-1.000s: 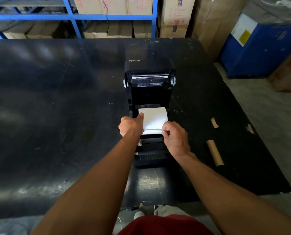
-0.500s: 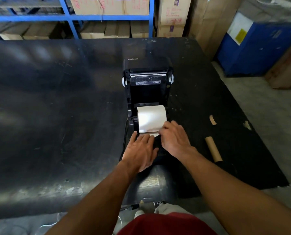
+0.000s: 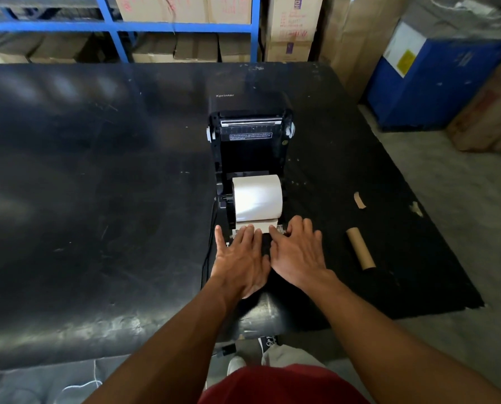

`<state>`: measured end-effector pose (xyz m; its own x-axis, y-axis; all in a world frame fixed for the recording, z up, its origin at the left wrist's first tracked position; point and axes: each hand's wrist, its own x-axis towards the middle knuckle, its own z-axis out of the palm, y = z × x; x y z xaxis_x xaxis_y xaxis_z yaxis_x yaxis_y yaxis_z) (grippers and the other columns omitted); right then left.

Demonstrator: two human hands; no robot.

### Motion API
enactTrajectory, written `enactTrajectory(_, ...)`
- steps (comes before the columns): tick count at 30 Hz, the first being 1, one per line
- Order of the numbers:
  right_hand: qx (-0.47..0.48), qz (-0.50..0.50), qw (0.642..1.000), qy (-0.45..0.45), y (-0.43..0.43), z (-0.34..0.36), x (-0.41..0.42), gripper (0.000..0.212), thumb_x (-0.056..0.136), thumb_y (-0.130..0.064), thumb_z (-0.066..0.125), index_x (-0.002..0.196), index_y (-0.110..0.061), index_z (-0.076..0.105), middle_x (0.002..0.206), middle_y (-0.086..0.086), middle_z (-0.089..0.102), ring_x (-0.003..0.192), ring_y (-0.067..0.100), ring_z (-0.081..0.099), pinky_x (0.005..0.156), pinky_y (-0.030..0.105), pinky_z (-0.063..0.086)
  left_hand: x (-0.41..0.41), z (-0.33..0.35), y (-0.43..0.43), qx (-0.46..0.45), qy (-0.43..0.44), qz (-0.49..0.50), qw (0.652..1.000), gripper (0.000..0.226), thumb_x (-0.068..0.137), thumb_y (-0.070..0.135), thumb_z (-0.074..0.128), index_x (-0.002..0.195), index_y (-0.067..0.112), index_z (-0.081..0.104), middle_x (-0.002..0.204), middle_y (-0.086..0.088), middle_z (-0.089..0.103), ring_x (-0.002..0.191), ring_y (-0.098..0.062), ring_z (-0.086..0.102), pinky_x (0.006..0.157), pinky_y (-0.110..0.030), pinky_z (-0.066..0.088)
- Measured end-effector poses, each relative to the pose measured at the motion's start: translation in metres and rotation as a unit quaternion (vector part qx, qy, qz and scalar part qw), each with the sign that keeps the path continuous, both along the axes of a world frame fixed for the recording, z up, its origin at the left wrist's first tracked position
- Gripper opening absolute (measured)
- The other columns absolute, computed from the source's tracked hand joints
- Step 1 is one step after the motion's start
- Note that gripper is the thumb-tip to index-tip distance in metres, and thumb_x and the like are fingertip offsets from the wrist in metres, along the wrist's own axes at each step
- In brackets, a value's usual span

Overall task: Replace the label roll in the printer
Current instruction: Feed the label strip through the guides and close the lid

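The printer [image 3: 250, 170] sits on the black desk [image 3: 97, 199] with its lid [image 3: 250, 132] swung up and back. A white roll [image 3: 257, 197] rests in the bay, and its loose end runs forward toward the person. Both hands lie flat over the front of the printer: the left hand [image 3: 242, 259] and the right hand [image 3: 297, 253] are side by side, fingers spread, pressing down rather than pinching. Neither grip closes around anything; the fingertips touch the paper's leading edge. A bare cardboard core [image 3: 360, 248] lies on the desk to the right, well apart from the printer, with a torn scrap [image 3: 359, 199] beyond it.

The feed seems to be the step in hand, and that is where trouble is likely. If one hand presses harder, the paper could skew and jam under the lid. If the end is not drawn far enough past the front, the lid may shut on slack. Whether the side guides hug the roll cannot be told from here.

The lid's outer face reads "Xprinter". A white-lettered notice sits inside the lid, too small to read. Cartons [image 3: 293, 24] behind carry red and purple marks, not legible.
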<state>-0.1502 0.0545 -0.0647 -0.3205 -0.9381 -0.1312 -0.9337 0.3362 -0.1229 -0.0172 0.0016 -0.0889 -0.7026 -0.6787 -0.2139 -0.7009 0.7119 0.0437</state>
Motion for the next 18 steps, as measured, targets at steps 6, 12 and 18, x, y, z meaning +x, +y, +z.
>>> enactTrajectory(6,0.028,-0.048,0.998,-0.017,-0.007,-0.002,0.002,0.051,0.096,-0.040,0.044,0.147,-0.035,0.041,0.123,0.010,0.038,0.113,0.030,0.038,0.093,0.046,0.035,-0.006,0.005,-0.011,-0.001,-0.015,0.017,1.000,0.066,0.101,0.047,0.013,0.159,0.018,0.013,0.159,-0.012,0.024,0.148,-0.027,0.023,0.111,-0.078,0.003)
enactTrajectory(12,0.044,-0.046,0.998,-0.022,-0.017,-0.003,0.003,0.045,0.092,-0.035,0.048,0.137,-0.030,0.049,0.124,0.011,0.033,0.114,0.032,0.037,0.093,0.047,0.034,-0.007,0.014,-0.016,0.016,-0.028,0.022,0.999,0.064,0.102,0.044,0.016,0.160,0.018,0.011,0.164,-0.009,0.018,0.152,-0.027,0.016,0.109,-0.079,0.002)
enactTrajectory(18,0.039,-0.041,0.997,-0.059,-0.016,-0.008,-0.003,0.051,0.094,-0.034,0.051,0.144,-0.034,0.045,0.120,0.008,0.033,0.113,0.031,0.038,0.094,0.045,0.036,-0.012,0.013,-0.012,0.016,-0.028,0.014,0.999,0.065,0.103,0.042,0.017,0.159,0.008,0.014,0.168,-0.008,0.013,0.156,-0.022,0.006,0.114,-0.074,0.000)
